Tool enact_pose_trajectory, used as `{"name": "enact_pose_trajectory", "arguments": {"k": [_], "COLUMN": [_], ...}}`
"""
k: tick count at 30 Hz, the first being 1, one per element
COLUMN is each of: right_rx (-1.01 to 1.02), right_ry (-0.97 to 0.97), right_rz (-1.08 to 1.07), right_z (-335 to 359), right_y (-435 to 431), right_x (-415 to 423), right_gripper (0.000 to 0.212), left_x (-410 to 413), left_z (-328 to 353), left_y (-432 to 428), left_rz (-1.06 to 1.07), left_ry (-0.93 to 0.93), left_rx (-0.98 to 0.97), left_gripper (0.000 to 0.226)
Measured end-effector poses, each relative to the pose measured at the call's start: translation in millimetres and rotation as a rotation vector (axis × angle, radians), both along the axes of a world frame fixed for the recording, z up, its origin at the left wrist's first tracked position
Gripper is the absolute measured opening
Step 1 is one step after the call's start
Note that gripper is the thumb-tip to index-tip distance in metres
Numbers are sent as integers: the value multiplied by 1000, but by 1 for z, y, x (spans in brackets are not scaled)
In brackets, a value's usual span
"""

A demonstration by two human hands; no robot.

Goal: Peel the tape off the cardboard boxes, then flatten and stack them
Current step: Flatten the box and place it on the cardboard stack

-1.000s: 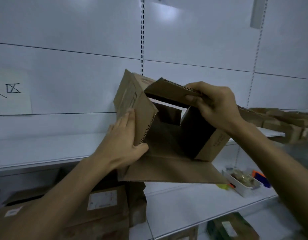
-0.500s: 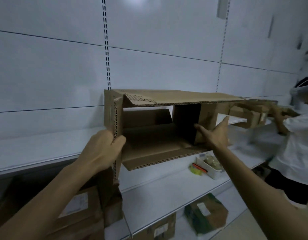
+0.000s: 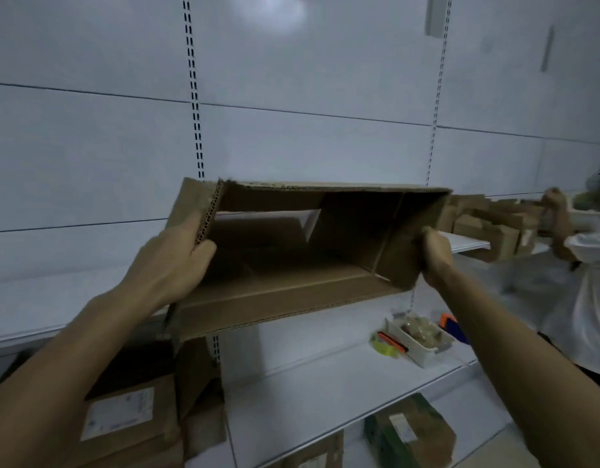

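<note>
As a box [image 3: 291, 298] is held, white shelves [image 3: 325, 393] span the wall [image 3: 325, 62].

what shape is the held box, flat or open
Open: the cardboard box is a hollow tube, left hand and right hand gripping its ends.

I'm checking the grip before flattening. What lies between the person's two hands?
In the head view, only the open cardboard box spans that gap: the left hand grips its left edge, and the right hand grips its right wall.
</note>
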State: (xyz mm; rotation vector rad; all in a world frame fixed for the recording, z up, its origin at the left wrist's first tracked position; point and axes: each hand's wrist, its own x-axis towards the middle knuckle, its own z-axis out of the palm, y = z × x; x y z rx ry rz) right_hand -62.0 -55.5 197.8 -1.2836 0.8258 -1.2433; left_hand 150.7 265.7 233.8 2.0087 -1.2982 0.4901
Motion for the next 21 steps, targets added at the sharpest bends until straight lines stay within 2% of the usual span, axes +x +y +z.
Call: {"name": "enact_pose_trajectory", "arguments": {"k": [2, 4, 5, 7, 9, 11, 13, 17, 18, 19, 21], "right_rx": [123, 218, 269, 368, 429, 468, 461, 482, 490, 505, 577], "right_ry": [-109, -174, -208, -280, -379, -462, -526, -523, -501, -465, -408], "right_rz": [18, 60, 79, 107, 183, 278, 309, 299, 319, 330, 354], "right_z": [-14, -40, -51, -71, -87, -97, -101, -99, -97, -96, -94], "right_y": [-21, -44, -50, -54, -59, -62, -61, -48, -46, -45, -41], "right_x": [-10, -14, -17, -26, -33, -38, -38, -35, -35, -35, -36], "right_gripper": [18, 28, 35, 42, 46, 49, 57, 93, 90, 78, 42], "left_x": [-16, -37, -49, -67, -74, -73, -72, -81, -83, -84, -82], "left_z": [16, 24, 23, 10, -14, -38, -55, -72, -74, -77, -83], "left_y": [-10, -25, -35, -60, -86, -105, -114, -119, -118, -116, -108], "left_rz": [-60, -128, -143, -84, 28, 101, 132, 171, 174, 177, 182], "left_ry": [-62, -98, -132, -233, -297, -301, -260, -259, -250, -238, -219], "left_rx": [31, 123, 205, 435, 657, 794, 868, 863, 851, 843, 822], "left_gripper": [37, 32, 41, 61, 64, 60, 55, 53, 53, 53, 53]}}
